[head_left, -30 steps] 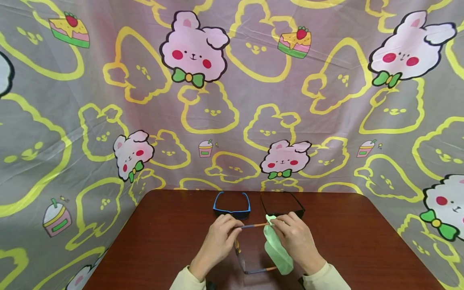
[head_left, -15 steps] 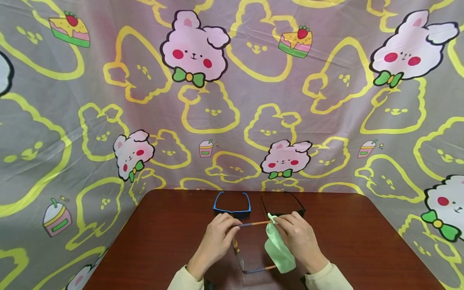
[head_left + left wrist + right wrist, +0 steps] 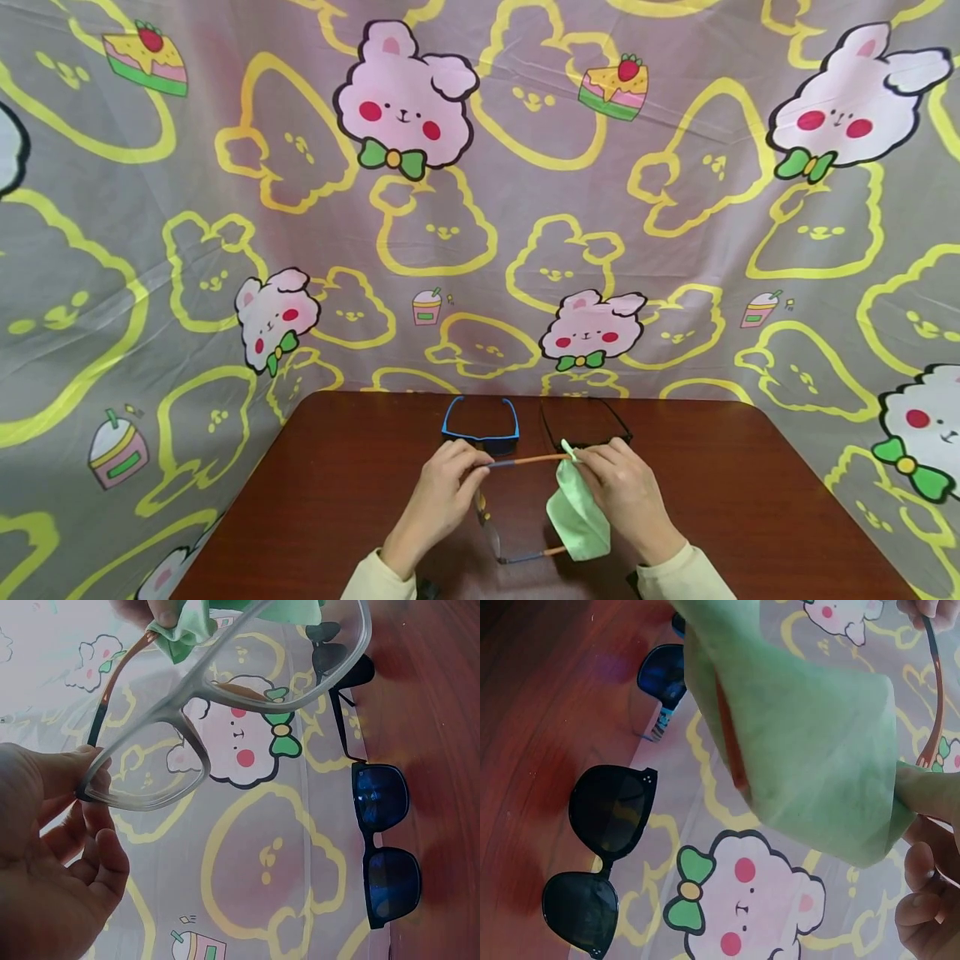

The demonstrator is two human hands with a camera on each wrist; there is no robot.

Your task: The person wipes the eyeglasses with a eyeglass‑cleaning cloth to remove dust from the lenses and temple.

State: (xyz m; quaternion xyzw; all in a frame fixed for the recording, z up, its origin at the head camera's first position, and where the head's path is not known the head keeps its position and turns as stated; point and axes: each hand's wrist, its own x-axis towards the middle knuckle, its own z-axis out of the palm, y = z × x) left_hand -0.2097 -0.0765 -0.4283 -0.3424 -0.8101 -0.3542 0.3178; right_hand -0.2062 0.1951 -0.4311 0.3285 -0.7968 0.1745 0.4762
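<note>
My left hand (image 3: 442, 492) pinches a pair of eyeglasses (image 3: 184, 697) at the hinge corner, between thumb and fingers. The frame has a clear, greyish front and slim temples running from dark to orange-brown. My right hand (image 3: 622, 496) pinches a pale green cloth (image 3: 581, 512) over the tip of the far temple (image 3: 528, 461). The rest of the cloth hangs down, and in the right wrist view it covers part of the other temple (image 3: 729, 742). The eyeglasses are held above the table, lenses toward the left. Fingers and cloth hide the far temple's end.
Blue-framed sunglasses (image 3: 480, 437) and black sunglasses (image 3: 611, 810) lie on the brown table (image 3: 300, 500), just beyond the hands. A patterned curtain (image 3: 487, 192) with rabbit faces stands behind the table and along both sides.
My right hand and the cloth have shifted slightly right along the temple toward its tip, baring more of it. My left hand has drifted slightly left, still pinching the eyeglasses.
</note>
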